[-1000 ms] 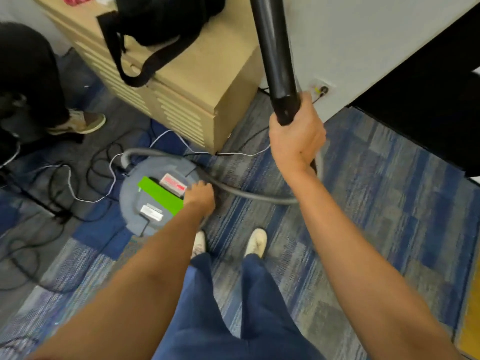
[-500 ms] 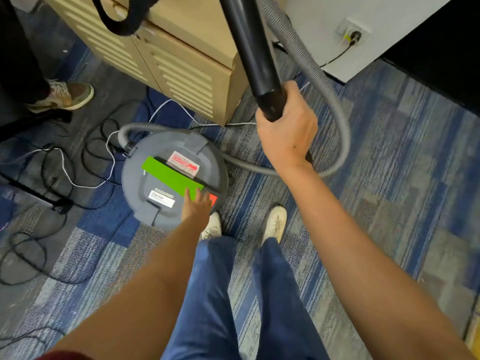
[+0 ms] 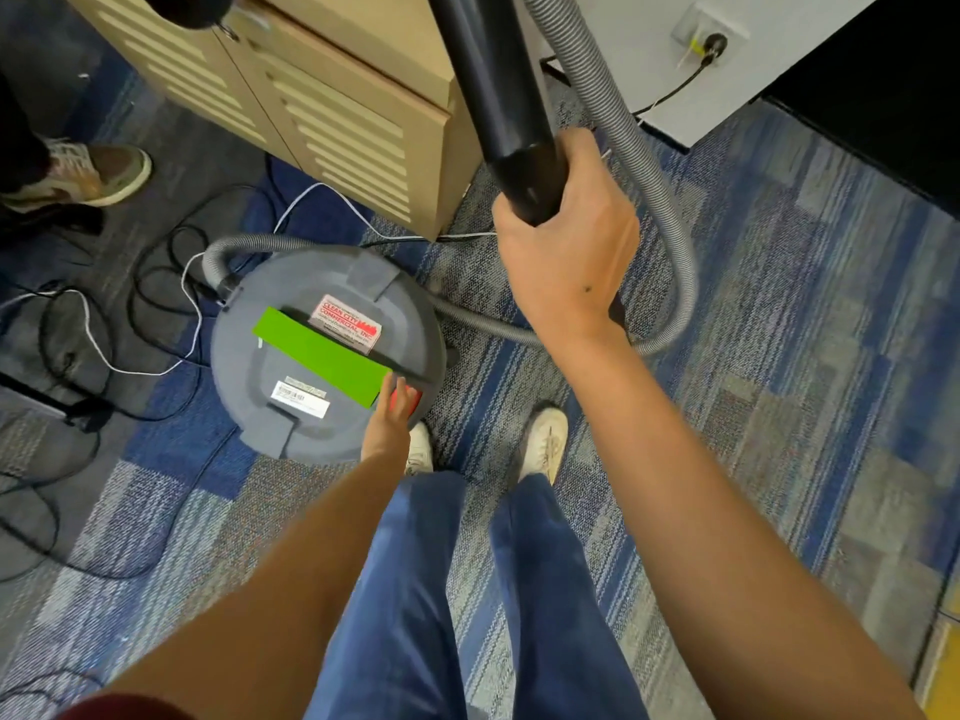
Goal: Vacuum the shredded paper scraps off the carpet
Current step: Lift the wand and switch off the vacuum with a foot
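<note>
I see the vacuum cleaner (image 3: 296,283) as a round grey canister that stands on the carpet (image 3: 779,314), which has blue and grey stripes. On its lid there is a green strip (image 3: 322,356), a white label with red letters, and a red switch (image 3: 409,399) near the edge. The straight fingers of my left hand (image 3: 389,423) lie on this switch. A grey ribbed hose (image 3: 628,132) leaves the canister at its far left, runs over the carpet and rises in a wide loop beside the black tube (image 3: 493,96). My right hand (image 3: 566,252) grips this tilted tube.
</note>
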The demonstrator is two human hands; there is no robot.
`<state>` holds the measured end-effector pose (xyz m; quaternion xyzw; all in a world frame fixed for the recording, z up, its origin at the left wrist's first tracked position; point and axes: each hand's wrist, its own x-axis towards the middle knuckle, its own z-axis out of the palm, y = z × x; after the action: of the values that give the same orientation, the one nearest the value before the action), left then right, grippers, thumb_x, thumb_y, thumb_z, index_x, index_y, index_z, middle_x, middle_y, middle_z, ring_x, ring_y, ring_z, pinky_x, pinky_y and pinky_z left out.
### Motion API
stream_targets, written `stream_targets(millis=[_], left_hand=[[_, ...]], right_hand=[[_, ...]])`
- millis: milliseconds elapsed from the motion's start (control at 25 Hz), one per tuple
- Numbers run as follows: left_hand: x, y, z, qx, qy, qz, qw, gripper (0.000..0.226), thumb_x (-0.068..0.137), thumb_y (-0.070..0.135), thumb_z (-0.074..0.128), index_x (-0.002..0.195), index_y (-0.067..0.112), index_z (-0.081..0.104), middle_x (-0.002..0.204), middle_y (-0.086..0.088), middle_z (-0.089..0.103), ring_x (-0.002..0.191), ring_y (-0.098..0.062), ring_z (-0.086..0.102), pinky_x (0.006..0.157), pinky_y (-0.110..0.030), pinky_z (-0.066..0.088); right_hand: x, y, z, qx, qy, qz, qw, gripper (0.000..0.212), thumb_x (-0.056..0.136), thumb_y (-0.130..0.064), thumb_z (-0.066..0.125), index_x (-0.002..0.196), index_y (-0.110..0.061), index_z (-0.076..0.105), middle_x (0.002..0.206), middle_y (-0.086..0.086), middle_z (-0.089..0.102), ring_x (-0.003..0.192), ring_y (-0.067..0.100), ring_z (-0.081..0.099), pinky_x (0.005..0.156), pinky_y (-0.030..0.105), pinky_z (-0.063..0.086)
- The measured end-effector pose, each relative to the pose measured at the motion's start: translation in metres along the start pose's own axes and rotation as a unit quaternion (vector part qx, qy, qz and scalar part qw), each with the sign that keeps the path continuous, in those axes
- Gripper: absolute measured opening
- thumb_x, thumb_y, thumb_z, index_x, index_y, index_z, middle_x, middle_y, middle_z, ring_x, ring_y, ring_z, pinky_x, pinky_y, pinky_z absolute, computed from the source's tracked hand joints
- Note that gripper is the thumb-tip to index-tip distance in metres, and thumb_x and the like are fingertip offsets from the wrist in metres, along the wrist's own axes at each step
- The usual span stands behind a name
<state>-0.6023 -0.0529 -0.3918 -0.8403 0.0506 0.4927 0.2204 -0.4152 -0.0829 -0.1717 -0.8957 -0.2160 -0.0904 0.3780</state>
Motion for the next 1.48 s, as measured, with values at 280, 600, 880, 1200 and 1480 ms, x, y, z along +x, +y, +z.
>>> stream_targets(millis=[280, 600, 880, 1200, 1480], left_hand=[[-0.02, -0.042, -0.075, -0.071, -0.015, 0.052, 0.996, 0.05, 0.1, 0.035, 0.037, 0.147, 0.02, 0.033, 0.154, -0.009, 0.027, 0.144, -0.035, 0.01, 0.112, -0.063, -0.003], [-0.041, -0.045, -0.047, -0.145, 0.002, 0.04, 0.989, 0.054, 0.101, 0.022, 0.033, 0.151, 0.01, 0.016, 0.157, -0.009, 0.015, 0.146, -0.028, 0.002, 0.116, -0.05, -0.002], [0.009, -0.014, -0.011, -0.202, 0.001, 0.082, 0.976, 0.047, 0.101, 0.01, 0.026, 0.147, 0.002, 0.022, 0.156, -0.012, 0.016, 0.144, -0.024, 0.013, 0.118, -0.033, 0.013], [0.008, -0.004, -0.012, -0.27, -0.035, 0.068, 0.96, 0.052, 0.098, 0.008, 0.036, 0.145, -0.008, 0.019, 0.152, -0.024, 0.019, 0.14, -0.035, 0.02, 0.115, -0.039, 0.021], [-0.001, -0.002, -0.016, -0.171, 0.001, 0.061, 0.983, 0.042, 0.099, 0.006, 0.031, 0.139, -0.007, 0.036, 0.143, -0.022, 0.035, 0.13, -0.033, 0.034, 0.109, -0.036, 0.026]], right_hand=[[0.017, 0.006, -0.044, 0.006, -0.015, 0.058, 0.998, 0.015, 0.073, -0.014, 0.068, 0.08, -0.007, 0.058, 0.061, -0.007, 0.045, 0.055, 0.019, 0.045, 0.055, 0.027, 0.037], [0.027, 0.004, -0.077, 0.035, 0.0, 0.067, 0.997, 0.015, 0.074, -0.013, 0.067, 0.075, -0.014, 0.052, 0.057, -0.013, 0.038, 0.053, 0.017, 0.042, 0.054, 0.026, 0.037], [0.025, 0.007, -0.048, 0.029, 0.023, 0.034, 0.999, 0.015, 0.07, -0.014, 0.069, 0.081, -0.011, 0.06, 0.061, -0.014, 0.044, 0.054, 0.011, 0.044, 0.051, 0.018, 0.037], [0.018, 0.005, -0.035, 0.022, 0.028, 0.034, 0.999, 0.014, 0.069, -0.017, 0.068, 0.077, -0.014, 0.056, 0.056, -0.015, 0.038, 0.054, 0.014, 0.043, 0.053, 0.022, 0.038], [0.018, 0.001, -0.028, 0.011, 0.033, 0.038, 0.999, 0.013, 0.07, -0.015, 0.068, 0.079, -0.01, 0.06, 0.058, -0.01, 0.044, 0.053, 0.017, 0.045, 0.052, 0.026, 0.041]])
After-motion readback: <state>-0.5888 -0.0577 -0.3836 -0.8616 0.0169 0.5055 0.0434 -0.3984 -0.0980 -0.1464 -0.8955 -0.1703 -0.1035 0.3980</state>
